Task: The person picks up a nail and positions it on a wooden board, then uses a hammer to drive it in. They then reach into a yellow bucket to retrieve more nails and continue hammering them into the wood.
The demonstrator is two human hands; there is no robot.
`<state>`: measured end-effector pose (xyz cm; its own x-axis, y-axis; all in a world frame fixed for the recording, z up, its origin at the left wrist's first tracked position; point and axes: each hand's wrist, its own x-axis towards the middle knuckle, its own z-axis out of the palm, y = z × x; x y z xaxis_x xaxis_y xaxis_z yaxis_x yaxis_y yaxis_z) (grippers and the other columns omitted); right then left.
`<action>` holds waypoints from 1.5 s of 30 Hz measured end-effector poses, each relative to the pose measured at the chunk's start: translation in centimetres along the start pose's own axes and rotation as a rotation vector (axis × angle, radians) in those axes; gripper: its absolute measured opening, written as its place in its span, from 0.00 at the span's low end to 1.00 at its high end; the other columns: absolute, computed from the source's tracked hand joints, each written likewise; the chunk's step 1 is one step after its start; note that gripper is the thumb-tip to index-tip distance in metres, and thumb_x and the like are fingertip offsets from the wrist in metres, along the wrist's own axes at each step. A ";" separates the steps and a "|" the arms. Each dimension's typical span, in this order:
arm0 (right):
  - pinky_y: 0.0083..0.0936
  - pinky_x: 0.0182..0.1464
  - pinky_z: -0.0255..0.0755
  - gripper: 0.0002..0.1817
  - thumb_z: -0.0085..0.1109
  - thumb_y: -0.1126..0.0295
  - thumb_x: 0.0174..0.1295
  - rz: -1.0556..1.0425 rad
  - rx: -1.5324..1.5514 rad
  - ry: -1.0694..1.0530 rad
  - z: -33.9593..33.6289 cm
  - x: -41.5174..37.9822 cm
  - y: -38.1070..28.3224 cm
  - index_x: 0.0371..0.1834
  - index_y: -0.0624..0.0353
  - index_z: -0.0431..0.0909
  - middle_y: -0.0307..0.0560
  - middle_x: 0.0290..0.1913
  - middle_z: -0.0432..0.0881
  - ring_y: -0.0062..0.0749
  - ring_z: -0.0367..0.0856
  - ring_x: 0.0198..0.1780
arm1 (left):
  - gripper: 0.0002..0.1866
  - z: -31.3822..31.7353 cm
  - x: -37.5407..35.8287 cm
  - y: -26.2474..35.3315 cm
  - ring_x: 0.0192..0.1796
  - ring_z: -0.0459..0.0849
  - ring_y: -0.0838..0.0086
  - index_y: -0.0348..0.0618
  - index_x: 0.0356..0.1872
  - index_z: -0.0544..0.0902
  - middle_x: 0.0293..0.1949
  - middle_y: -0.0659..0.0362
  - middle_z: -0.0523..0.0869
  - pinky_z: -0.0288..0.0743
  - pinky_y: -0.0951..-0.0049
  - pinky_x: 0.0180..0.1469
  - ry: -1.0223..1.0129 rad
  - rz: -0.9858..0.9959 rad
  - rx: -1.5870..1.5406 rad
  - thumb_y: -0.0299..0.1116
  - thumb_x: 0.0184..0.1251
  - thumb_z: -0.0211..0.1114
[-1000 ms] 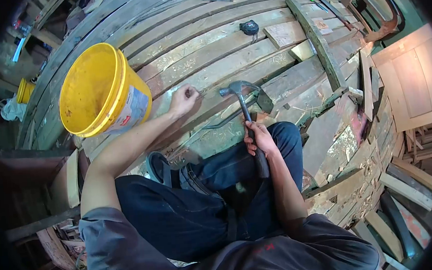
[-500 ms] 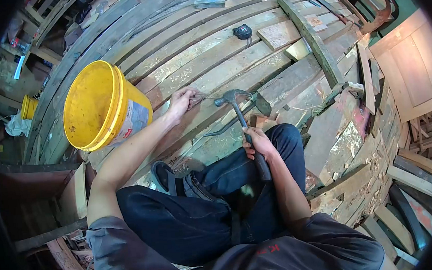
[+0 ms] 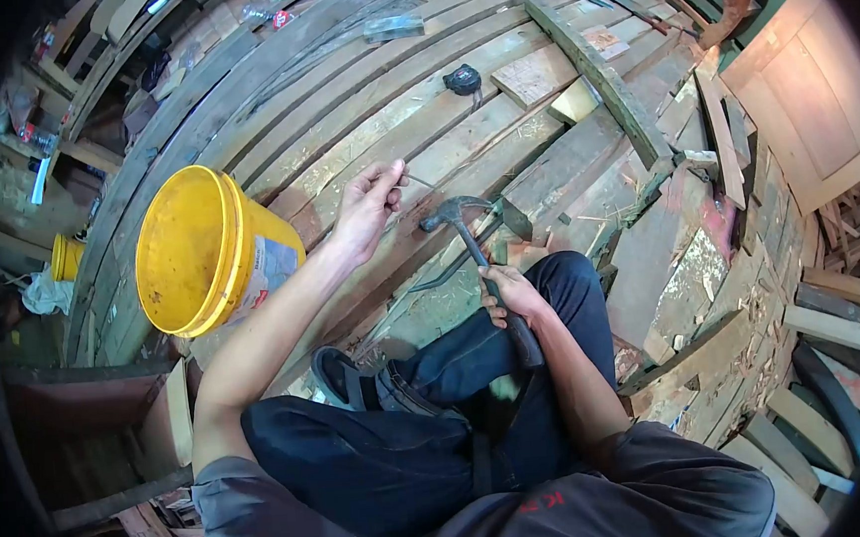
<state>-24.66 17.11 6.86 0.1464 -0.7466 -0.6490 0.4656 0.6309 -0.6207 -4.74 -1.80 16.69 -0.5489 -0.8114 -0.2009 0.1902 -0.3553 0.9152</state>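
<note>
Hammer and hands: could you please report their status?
Right hand gripping hammer by handle. Left hand pinching thin rod. Bucket close beside left forearm.

Dark grey shirt (image 3: pixel 278 519), red lettering (image 3: pixel 542 503); navy trousers (image 3: pixel 363 458).

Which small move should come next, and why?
Perhaps the left hand should lower the thin piece onto the boards while the right hand holds the hammer steady: the piece sticks out from the pinch, apparently above the boards, and the hammer's head is close.
</note>
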 end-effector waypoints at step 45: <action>0.27 0.14 0.62 0.15 0.53 0.57 0.73 0.009 0.032 -0.017 -0.1 -0.3 -0.4 0.34 0.56 0.68 0.36 0.20 0.66 0.22 0.61 0.13 | 0.06 -13.0 -17.3 18.8 0.38 0.81 0.86 0.38 0.41 0.84 0.34 0.65 0.87 0.71 0.82 0.41 0.754 0.490 0.903 0.29 0.69 0.68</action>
<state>-25.00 17.06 7.27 0.1655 -0.7449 -0.6464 0.4917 0.6304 -0.6006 18.86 -0.50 32.88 0.0742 -0.9345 0.3482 -0.5413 0.2555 0.8011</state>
